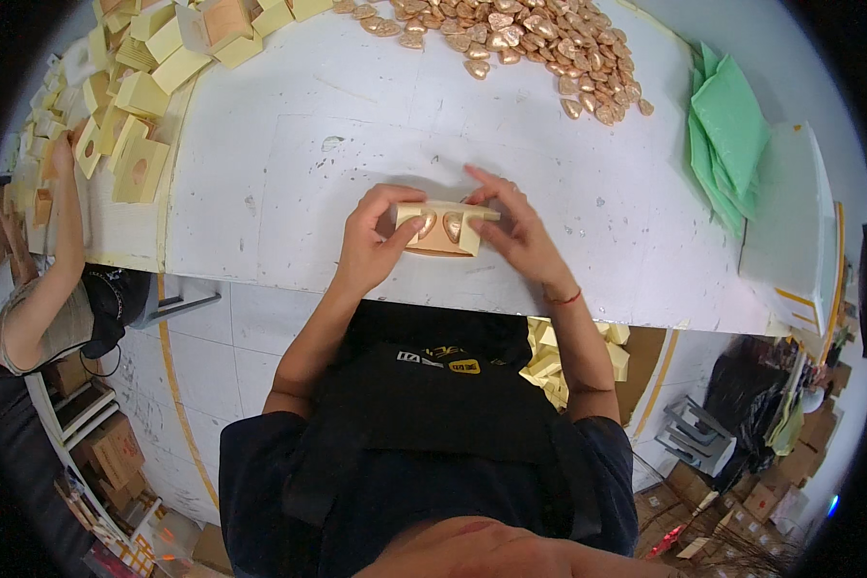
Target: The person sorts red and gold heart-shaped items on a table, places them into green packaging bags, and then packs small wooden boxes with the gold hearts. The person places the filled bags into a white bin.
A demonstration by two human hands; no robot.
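A small pale-yellow paper box piece (442, 246) is held near the table's front edge, with two gold foil-wrapped, heart-like pieces (454, 226) side by side in its orange-tinted middle. My left hand (377, 235) grips its left end, thumb in front over the left gold piece and fingers behind. My right hand (514, 233) is at the right end, its thumb by the yellow flap and its index finger raised; whether it grips the piece is unclear.
A heap of gold foil-wrapped pieces (535, 29) lies at the table's back. Yellow box pieces (142, 94) are piled at the left, where a co-worker's arm (68, 195) reaches in. Green foam sheets (728, 123) and a white panel (787, 224) stand right. More yellow pieces (545, 361) lie below the table.
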